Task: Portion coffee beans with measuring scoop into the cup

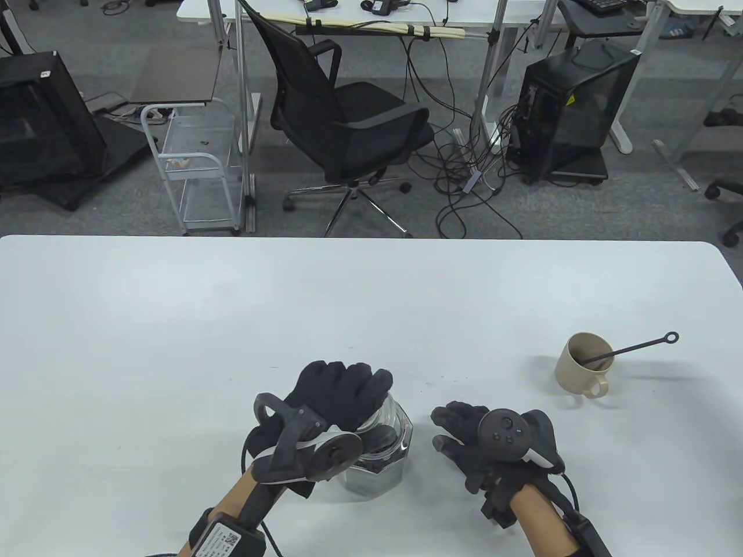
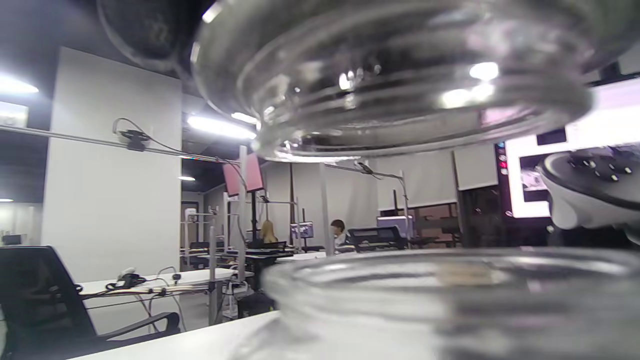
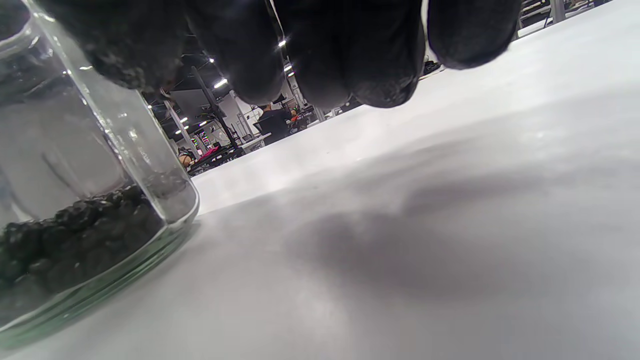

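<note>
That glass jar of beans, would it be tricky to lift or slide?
The jar looks like thick glass, so probably heavy and breakable if dropped. Only a shallow layer of beans sits at the bottom, adding little weight. Its faceted sides should resist rolling.

Bare table between jar, cup

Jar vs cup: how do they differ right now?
The glass jar is clear and faceted; the cup is opaque beige with a handle. The jar holds dark coffee beans at its bottom; the cup has the black scoop leaning in it, handle out over the rim. The left hand grips the jar's top; no hand touches the cup, and the right hand is open beside the jar. Both stand upright on the white table.
</note>
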`<state>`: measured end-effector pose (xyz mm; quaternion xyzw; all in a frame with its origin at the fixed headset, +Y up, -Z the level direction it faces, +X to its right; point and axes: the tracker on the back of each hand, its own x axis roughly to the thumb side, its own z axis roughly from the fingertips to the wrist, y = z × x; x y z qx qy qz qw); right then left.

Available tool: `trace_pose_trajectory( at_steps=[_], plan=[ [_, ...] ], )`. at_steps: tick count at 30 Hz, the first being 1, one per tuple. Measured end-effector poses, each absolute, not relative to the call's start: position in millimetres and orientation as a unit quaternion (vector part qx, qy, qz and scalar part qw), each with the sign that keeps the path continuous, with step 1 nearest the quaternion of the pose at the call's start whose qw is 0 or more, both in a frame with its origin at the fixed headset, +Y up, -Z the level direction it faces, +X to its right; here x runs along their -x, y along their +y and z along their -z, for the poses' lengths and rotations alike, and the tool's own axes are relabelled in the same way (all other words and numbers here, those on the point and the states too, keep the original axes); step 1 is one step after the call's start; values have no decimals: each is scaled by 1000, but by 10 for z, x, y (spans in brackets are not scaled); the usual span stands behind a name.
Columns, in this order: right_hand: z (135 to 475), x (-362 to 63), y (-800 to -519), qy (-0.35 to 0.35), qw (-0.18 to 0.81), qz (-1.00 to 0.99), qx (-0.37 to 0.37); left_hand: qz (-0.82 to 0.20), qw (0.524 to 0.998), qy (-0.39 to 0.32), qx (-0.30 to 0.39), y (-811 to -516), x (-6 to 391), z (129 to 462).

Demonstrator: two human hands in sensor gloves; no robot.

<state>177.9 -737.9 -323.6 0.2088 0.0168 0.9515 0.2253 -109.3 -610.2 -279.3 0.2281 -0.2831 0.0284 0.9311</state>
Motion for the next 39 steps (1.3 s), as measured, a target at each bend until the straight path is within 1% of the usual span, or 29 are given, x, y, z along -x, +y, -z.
trace_pose_trajectory(
  at_steps=[4, 7, 10, 14, 16, 20, 23, 25, 34, 39],
  plan=[
    [3237, -1781, -7383, 20, 225, -952, -208, -21, 950, -223, -219, -6149, 1451, 2865],
    [3238, -1778, -7386, 23, 223, -952, -209, 7, 966, -160, -201, -6278, 1786, 2981],
    [3241, -1779, -7388, 26, 223, -952, -208, 12, 981, -100, -168, -6454, 2135, 3128],
    [3250, -1790, -7394, 27, 224, -952, -205, -13, 992, -15, -123, -6734, 2586, 3299],
    [3252, -1793, -7395, 28, 224, -953, -204, 11, 995, 14, -97, -6863, 2767, 3372],
    [3254, -1791, -7398, 29, 225, -952, -204, 45, 995, 62, -68, -7123, 3039, 3478],
    [3255, -1787, -7401, 30, 223, -952, -205, 50, 995, 80, -27, -7269, 3141, 3530],
    [3255, -1785, -7403, 30, 223, -952, -206, 49, 995, 89, -11, -7338, 3181, 3556],
    [3257, -1788, -7413, 31, 224, -952, -206, 88, 991, 95, 22, -7496, 3178, 3614],
    [3259, -1790, -7416, 30, 225, -952, -206, 76, 992, 100, 23, -7507, 3200, 3608]
  ],
)
